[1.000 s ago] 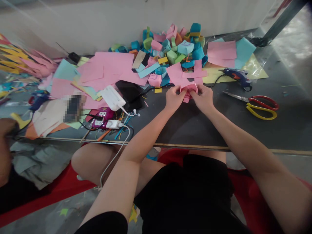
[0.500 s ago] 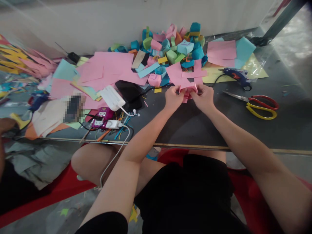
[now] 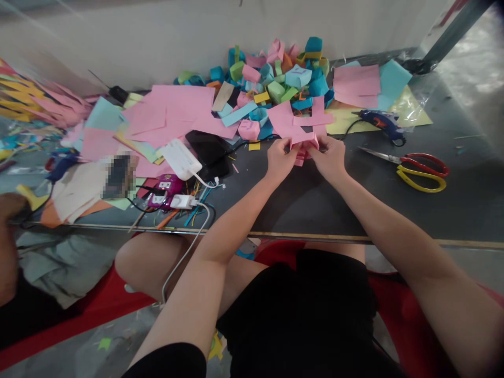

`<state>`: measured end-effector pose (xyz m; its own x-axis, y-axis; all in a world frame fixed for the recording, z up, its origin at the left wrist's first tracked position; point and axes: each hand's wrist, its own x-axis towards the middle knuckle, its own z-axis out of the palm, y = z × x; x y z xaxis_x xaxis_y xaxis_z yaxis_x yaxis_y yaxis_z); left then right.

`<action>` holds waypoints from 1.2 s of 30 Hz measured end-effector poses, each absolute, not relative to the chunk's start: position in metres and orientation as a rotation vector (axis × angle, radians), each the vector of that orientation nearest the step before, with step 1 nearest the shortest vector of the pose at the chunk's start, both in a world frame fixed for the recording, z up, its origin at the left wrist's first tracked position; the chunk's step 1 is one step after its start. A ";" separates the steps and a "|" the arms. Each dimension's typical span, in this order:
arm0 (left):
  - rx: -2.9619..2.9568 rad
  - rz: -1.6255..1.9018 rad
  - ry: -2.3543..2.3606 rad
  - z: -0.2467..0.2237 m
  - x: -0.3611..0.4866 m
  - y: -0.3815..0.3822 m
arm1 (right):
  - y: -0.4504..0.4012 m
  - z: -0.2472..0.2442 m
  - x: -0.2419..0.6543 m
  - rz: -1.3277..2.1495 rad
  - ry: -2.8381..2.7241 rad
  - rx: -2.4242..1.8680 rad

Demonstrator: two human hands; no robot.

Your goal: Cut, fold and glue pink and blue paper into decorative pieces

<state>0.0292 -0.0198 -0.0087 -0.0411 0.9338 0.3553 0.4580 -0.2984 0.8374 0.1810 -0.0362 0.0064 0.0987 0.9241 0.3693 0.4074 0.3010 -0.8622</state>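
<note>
Between my two hands is a folded pink paper piece (image 3: pixel 304 140), shaped like a small box or basket, held just above the dark table (image 3: pixel 311 205). My left hand (image 3: pixel 282 156) pinches its left side with thumb and fingers. My right hand (image 3: pixel 331 156) grips the right side, its thumb pressed on the near face. The hands hide part of the folds. Just beyond lie pink paper strips (image 3: pixel 313 120) and a heap of small coloured paper baskets (image 3: pixel 275 79). Scissors (image 3: pixel 417 165) with one red and one yellow handle rest to the right, apart from my right hand.
A blue glue gun (image 3: pixel 380 125) lies at the right on yellow paper. On the left are pink sheets (image 3: pixel 181 105), a white power bank (image 3: pixel 181 159), a black phone (image 3: pixel 208 153) and a purple power strip (image 3: pixel 165 190) with cables. Another person's hand (image 3: pixel 13 206) shows at far left.
My hands hold the pink paper in nearly the same place, with only a slight shift in it. At far left, the other person's hand and arm have come further into view.
</note>
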 end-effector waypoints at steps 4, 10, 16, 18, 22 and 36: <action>1.789 1.323 1.495 -0.008 0.029 -0.020 | -0.037 0.008 0.183 0.554 -1.542 -1.308; 1.796 1.324 1.508 -0.009 0.029 -0.020 | -0.037 0.008 0.185 0.545 -1.586 -1.309; 1.792 1.304 1.538 -0.005 0.030 -0.022 | -0.036 0.007 0.186 0.534 -1.587 -1.274; 1.791 1.304 1.539 -0.004 0.029 -0.022 | -0.036 0.007 0.186 0.526 -1.590 -1.274; 1.796 1.303 1.530 -0.006 0.029 -0.021 | -0.036 0.007 0.186 0.533 -1.587 -1.283; 1.813 1.313 1.299 -0.004 0.033 -0.030 | 0.006 -0.028 0.215 0.591 -1.188 -1.289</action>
<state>0.0326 -0.0297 -0.0040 0.0576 0.9174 0.3937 0.3840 -0.3844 0.8395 0.2147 0.0062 -0.0278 0.3435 0.8781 0.3331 0.2637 0.2502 -0.9316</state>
